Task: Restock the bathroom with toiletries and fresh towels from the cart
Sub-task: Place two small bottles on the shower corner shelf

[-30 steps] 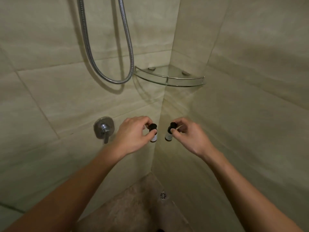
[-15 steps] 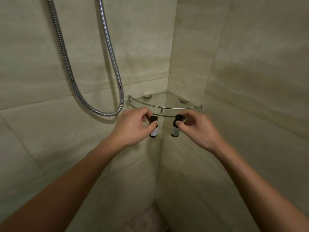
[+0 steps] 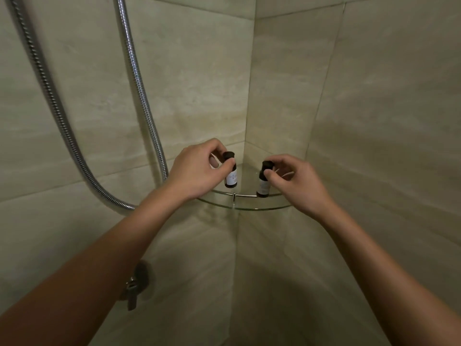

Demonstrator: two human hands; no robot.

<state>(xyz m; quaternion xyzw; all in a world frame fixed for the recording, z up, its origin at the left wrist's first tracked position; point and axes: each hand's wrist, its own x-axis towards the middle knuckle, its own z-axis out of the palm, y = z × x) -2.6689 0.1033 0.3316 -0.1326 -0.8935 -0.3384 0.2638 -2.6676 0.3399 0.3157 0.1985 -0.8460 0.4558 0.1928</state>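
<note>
While the left hand (image 3: 197, 171) pinches the left bottle (image 3: 230, 177) near its cap and the right hand (image 3: 296, 186) pinches the right bottle (image 3: 264, 186) at its neck, fingers curled round each, both bottles sit low over the glass corner shelf (image 3: 272, 209), behind its thin rail (image 3: 247, 195); whether their bases touch the glass cannot be told. Released while tilted, either could topple on the slick glass, knock its neighbour, or slip past the rail and drop. Each bottle looks small and dark, with a black cap and a pale label

Dim beige tiled walls (image 3: 374, 96), chrome shower hose (image 3: 140, 96) hanging left.
</note>
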